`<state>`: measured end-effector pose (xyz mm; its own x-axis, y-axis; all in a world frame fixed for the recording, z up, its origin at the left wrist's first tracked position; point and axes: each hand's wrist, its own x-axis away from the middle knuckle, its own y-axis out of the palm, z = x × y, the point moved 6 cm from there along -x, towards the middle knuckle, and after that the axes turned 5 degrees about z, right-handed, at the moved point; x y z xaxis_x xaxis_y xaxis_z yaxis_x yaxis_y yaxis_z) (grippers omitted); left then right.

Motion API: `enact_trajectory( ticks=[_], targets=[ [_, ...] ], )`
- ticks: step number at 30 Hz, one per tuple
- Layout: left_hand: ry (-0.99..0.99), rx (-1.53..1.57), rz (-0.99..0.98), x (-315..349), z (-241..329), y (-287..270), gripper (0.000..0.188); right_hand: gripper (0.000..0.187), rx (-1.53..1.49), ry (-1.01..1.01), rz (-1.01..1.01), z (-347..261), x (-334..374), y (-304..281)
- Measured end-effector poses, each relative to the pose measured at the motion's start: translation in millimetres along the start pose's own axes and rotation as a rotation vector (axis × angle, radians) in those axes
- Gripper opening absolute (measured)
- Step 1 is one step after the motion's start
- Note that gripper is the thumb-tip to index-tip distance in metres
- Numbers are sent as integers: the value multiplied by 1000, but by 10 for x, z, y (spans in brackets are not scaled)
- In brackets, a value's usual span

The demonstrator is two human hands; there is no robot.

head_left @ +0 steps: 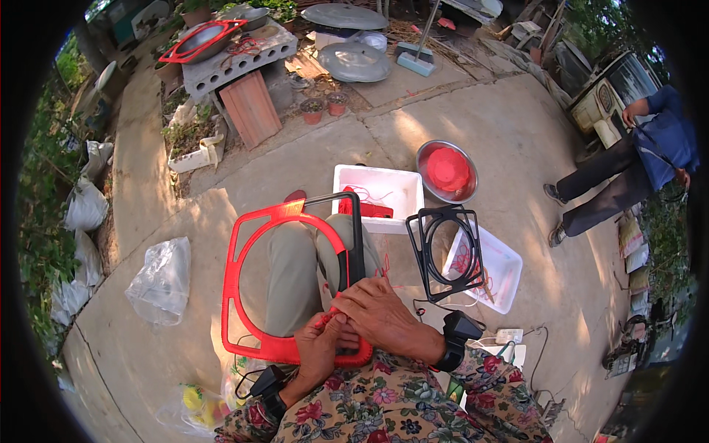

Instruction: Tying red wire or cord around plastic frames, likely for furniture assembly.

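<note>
A square frame with a round inner ring rests on my lap. Red cord wraps most of it, while its upper right side is still bare black. My left hand is closed in a pinch on a bunch of red cord by the frame's lower right part. Over the right side bar lies my right hand, its fingers curled round the bar beside the cord; the fingertips are partly hidden. Both hands nearly touch each other.
Ahead stand a white foam box with red pieces and a steel basin holding a red bowl-shaped thing. To the right, black frames lean by a white tray. A clear plastic bag lies left. A person stands at right.
</note>
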<state>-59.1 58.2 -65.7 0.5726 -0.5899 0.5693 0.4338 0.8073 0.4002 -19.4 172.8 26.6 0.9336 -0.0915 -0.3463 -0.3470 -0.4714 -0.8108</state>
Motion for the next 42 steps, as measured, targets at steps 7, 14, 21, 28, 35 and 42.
enact_trajectory(
  ticks=[7, 14, 21, 28, 35, 42],
  targets=[
    [31, -17, 85, 44, 99, -1, 27, 14, -444, 465, 104, 331, 529, -234],
    [39, -26, 91, 69, 87, 10, 24, 21, -512, 449, -18, 331, 718, 106],
    [74, -25, 105, 88, 77, -42, 25, 46, -922, 907, -26, 1266, 449, -463],
    [50, 19, 115, 68, 66, 14, 24, 18, -1022, 1244, 495, 2456, 1784, -329],
    [63, -29, 114, 88, 113, -10, 26, 15, -1230, 1322, 974, 2658, 3081, -715],
    [61, -55, 128, 88, 83, 26, 26, 15, -1140, 1286, 329, 1720, 2410, -508]
  ],
)
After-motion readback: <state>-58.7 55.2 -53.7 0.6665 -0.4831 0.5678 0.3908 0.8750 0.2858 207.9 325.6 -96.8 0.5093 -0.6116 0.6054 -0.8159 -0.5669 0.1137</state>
